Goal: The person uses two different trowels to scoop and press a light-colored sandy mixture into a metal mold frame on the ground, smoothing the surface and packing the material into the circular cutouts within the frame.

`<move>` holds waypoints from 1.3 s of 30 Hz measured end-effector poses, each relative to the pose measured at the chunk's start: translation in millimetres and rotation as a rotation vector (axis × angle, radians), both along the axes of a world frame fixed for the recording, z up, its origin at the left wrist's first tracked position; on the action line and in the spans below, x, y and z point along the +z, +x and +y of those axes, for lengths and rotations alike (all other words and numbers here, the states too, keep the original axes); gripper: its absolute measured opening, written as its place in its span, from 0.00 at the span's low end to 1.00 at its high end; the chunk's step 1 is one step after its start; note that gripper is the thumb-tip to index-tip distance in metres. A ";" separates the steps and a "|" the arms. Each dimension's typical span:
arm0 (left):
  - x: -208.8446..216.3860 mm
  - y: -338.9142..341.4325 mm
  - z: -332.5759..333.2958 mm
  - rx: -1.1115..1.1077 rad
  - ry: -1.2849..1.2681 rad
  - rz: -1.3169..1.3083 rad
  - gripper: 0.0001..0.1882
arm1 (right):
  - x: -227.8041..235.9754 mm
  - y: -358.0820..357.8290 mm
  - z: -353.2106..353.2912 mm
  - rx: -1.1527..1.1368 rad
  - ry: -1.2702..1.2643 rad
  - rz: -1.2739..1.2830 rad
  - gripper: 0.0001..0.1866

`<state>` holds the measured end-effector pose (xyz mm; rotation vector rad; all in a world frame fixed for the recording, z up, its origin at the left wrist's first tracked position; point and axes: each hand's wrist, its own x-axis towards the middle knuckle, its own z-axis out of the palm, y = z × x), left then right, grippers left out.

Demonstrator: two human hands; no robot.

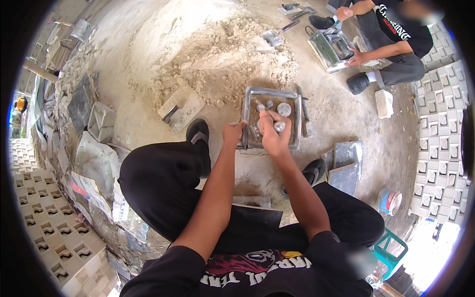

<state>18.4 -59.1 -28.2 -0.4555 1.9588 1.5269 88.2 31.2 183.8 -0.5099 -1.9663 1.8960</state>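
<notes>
A square grey frame mould (pixel 297 101) lies on the ground in front of me, with brown sandy material inside it. Several round silvery pieces, one of them a disc (pixel 283 109), sit within its walls. My left hand (pixel 233 132) is closed on the frame's left side, thumb along the rim. Over the inside of the mould, my right hand (pixel 273 132) is wrapped round a silvery round-ended tool (pixel 279 126); its lower end is mostly hidden by my fingers. A dark bar (pixel 304 116) rests along the frame's right side.
Heaped pale sand (pixel 237 64) lies beyond the mould. A board with a handle (pixel 181 109) is at left, a trowel (pixel 272 38) farther off. At upper right a co-worker handles another mould (pixel 329 49). Dark slabs (pixel 345 171), a bucket (pixel 390 202) and a green stool (pixel 391 252) stand right.
</notes>
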 end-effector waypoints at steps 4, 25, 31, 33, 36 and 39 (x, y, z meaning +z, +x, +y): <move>8.7 -8.0 10.3 0.043 0.110 -0.061 0.22 | -25.9 -4.6 1.4 -0.083 0.015 0.124 0.16; -2.0 -23.5 51.7 -0.080 -0.279 0.439 0.31 | -36.9 -50.8 37.6 -0.191 0.064 0.077 0.24; 8.3 -9.4 59.8 -0.085 -0.391 0.370 0.36 | -23.6 -72.8 50.5 -0.231 -0.092 0.104 0.20; 11.3 -13.2 59.3 -0.118 -0.415 0.363 0.37 | -50.8 -86.2 53.7 -0.182 0.029 0.160 0.17; 2.4 -16.5 55.4 -0.104 -0.476 0.321 0.34 | -24.8 -96.7 51.0 -0.153 -0.041 0.097 0.21; -3.4 -13.4 56.1 -0.108 -0.453 0.352 0.33 | -22.8 -90.3 47.3 -0.170 0.101 0.164 0.25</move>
